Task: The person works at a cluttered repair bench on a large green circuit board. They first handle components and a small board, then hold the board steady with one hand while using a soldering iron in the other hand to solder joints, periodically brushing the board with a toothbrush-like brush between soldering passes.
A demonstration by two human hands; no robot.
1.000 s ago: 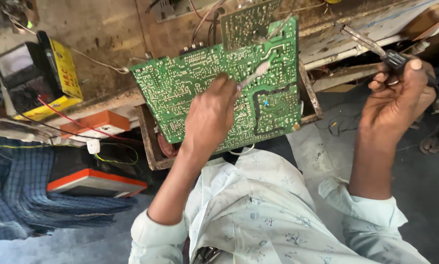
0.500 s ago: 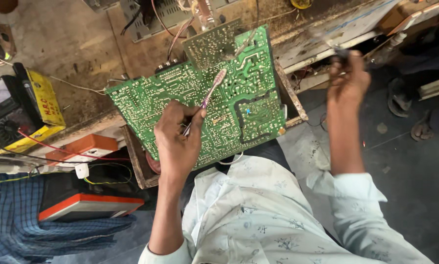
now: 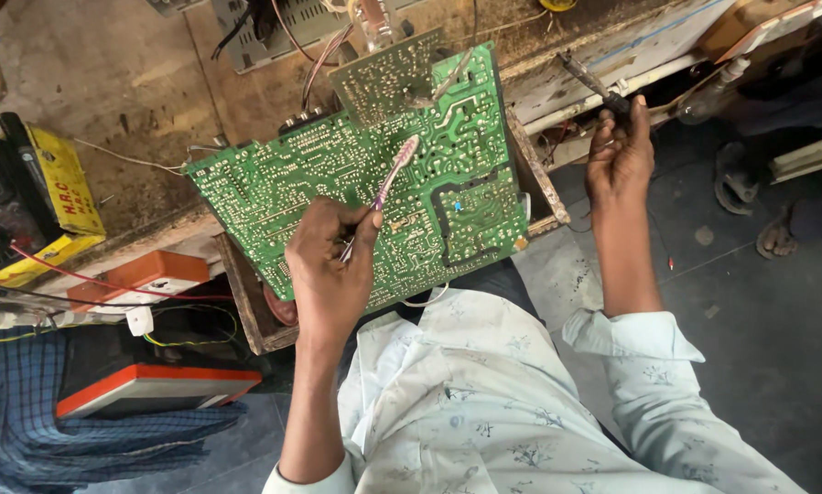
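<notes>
A large green circuit board (image 3: 274,187) lies solder side up in front of me, resting on a wooden frame (image 3: 246,311). My left hand (image 3: 329,261) is over the board's lower middle and grips a pink toothbrush (image 3: 388,178), whose bristle end points up over the board. My right hand (image 3: 620,155) is off the board's right edge, above the floor, and holds a thin dark metal tool (image 3: 589,80) pointing up and left. A smaller green board (image 3: 383,78) stands at the big board's top edge.
A yellow-cased meter (image 3: 27,206) with a red lead sits at far left. An orange-and-white box (image 3: 150,274) and a flat black-and-orange device (image 3: 146,384) lie lower left beside blue checked cloth (image 3: 27,430). Another person's foot (image 3: 777,236) is at right.
My left hand has slid down the board and turned the toothbrush upright. My right hand has drawn in toward the board with the tool. The view has shifted, so the board sits lower.
</notes>
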